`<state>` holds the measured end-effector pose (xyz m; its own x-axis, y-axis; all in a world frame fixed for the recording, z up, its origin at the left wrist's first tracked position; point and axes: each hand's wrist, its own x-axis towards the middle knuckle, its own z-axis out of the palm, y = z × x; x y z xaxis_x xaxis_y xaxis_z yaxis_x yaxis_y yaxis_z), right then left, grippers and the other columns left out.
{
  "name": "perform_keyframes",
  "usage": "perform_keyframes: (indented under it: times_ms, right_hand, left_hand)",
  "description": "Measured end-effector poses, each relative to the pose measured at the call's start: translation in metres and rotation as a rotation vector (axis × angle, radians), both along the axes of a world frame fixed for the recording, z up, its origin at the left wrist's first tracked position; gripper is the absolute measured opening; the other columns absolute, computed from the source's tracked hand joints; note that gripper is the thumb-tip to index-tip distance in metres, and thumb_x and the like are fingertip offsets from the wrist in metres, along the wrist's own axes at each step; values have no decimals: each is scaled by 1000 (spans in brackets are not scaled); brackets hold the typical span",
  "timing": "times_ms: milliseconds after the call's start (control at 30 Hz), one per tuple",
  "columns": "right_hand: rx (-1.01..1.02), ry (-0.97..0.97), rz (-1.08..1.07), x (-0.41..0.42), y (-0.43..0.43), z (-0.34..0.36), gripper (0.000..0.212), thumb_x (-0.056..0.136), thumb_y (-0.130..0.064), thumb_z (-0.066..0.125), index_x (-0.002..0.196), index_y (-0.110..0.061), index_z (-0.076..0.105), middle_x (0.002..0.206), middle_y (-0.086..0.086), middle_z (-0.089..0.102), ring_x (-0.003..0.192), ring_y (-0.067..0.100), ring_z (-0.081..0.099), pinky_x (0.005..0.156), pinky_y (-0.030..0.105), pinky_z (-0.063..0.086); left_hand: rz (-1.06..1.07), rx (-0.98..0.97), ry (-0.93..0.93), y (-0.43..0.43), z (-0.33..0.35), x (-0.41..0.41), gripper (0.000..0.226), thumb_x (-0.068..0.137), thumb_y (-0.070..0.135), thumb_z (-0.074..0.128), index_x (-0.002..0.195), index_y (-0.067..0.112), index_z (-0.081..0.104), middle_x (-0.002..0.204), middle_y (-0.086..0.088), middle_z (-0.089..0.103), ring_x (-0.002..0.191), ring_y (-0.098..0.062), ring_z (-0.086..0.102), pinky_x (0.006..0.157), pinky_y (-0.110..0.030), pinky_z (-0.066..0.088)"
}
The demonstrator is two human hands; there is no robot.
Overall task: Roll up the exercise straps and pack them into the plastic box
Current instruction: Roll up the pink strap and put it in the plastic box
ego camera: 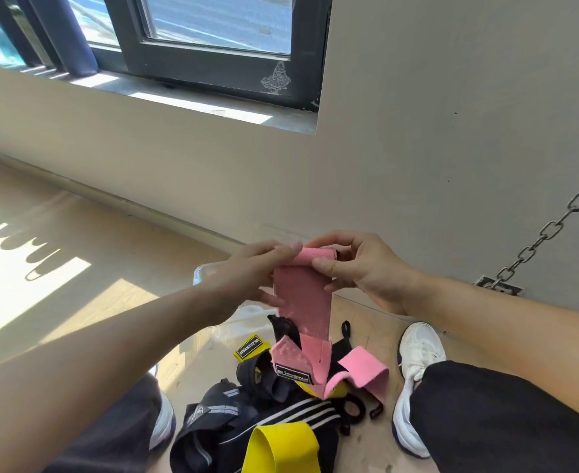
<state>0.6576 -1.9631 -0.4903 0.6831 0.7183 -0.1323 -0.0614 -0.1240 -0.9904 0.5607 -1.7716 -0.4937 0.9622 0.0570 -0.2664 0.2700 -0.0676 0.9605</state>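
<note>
Pale wooden floor [87,319] ran under a beige wall. The left hand [250,271] and right hand [359,268] each pinched the rolled top of the pink strap [303,298]. I saw its tail hang toward 6 o'clock onto the heap of black and yellow straps [274,414]. The clear plastic box [201,270] sat at 9 o'clock of the strap, behind the left wrist.

I see a dark-framed window [213,63] at upper left, its sill [220,107] partly sunlit, set in a plain beige wall [451,131]. A dark blue padded pole [73,35] stands before the glass. At the right a metal chain [550,230] slants down to a plate [499,286] low on the wall. Bright sun patches lie on the wooden floor [76,268] at left.
</note>
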Motion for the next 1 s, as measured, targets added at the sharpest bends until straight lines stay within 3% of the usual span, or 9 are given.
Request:
perform_keyframes:
  times_ms: [100, 233, 333, 433, 600, 733, 833, 1000]
  right_hand:
    - [-9, -58, 3, -1, 1, -1, 24, 88, 3, 71, 107, -13, 72, 92, 8, 72, 79, 13, 68, 61, 23, 57]
    - [-42, -105, -23, -2, 2, -1, 32, 85, 4, 75, 109, -17, 68, 107, 17, 67, 85, 19, 68, 55, 27, 56]
    - [-76, -4, 13, -2, 2, 3, 36, 84, -21, 79, 118, -18, 66, 113, 16, 68, 96, 25, 71, 56, 33, 59]
    - [-95, 59, 40, -4, 3, 5, 43, 83, -45, 68, 114, -15, 70, 105, 13, 69, 91, 26, 71, 57, 35, 62]
    - [-36, 46, -11, -4, 3, 8, 27, 95, -22, 66, 119, -9, 68, 102, 16, 68, 85, 25, 70, 52, 27, 58]
    - [21, 76, -57, 1, 1, 12, 27, 91, -12, 69, 119, -15, 72, 100, 13, 68, 84, 23, 70, 54, 25, 57]
    - [70, 88, -63, 3, 0, 13, 29, 90, 0, 68, 113, -17, 74, 97, 12, 71, 81, 18, 70, 59, 25, 59]
    - [34, 45, -58, 3, -1, 15, 44, 85, 12, 68, 115, -19, 74, 104, 14, 69, 83, 18, 71, 64, 29, 62]
  left_hand:
    - [58, 16, -31, -2, 1, 1, 34, 96, 36, 65, 115, 7, 69, 92, -8, 67, 71, -16, 68, 57, -27, 56]
    - [80, -7, -88, -2, 0, 3, 23, 95, 17, 70, 116, 9, 68, 86, -5, 71, 61, -13, 65, 52, -24, 51]
    - [80, -21, -148, 0, -1, 3, 24, 93, 9, 71, 117, 7, 66, 77, 2, 73, 57, -10, 63, 53, -23, 50]
    - [101, 3, -209, 1, -3, 2, 25, 92, 2, 71, 115, 7, 65, 73, 6, 72, 57, -7, 62, 55, -22, 49]
    - [106, 72, -231, 2, -1, 3, 32, 90, 3, 73, 119, 12, 62, 91, 0, 73, 71, -10, 68, 53, -25, 54]
    - [-35, 84, -58, 8, 0, 1, 37, 93, 42, 69, 126, 26, 66, 109, -4, 75, 97, -22, 72, 62, -30, 57]
    - [-65, 68, -40, 6, 0, 0, 44, 91, 59, 57, 122, 31, 69, 102, -1, 76, 94, -21, 72, 64, -31, 56]
    - [42, 62, -105, 2, 3, 3, 30, 101, 38, 57, 120, 19, 70, 96, -6, 72, 82, -18, 67, 54, -25, 52]
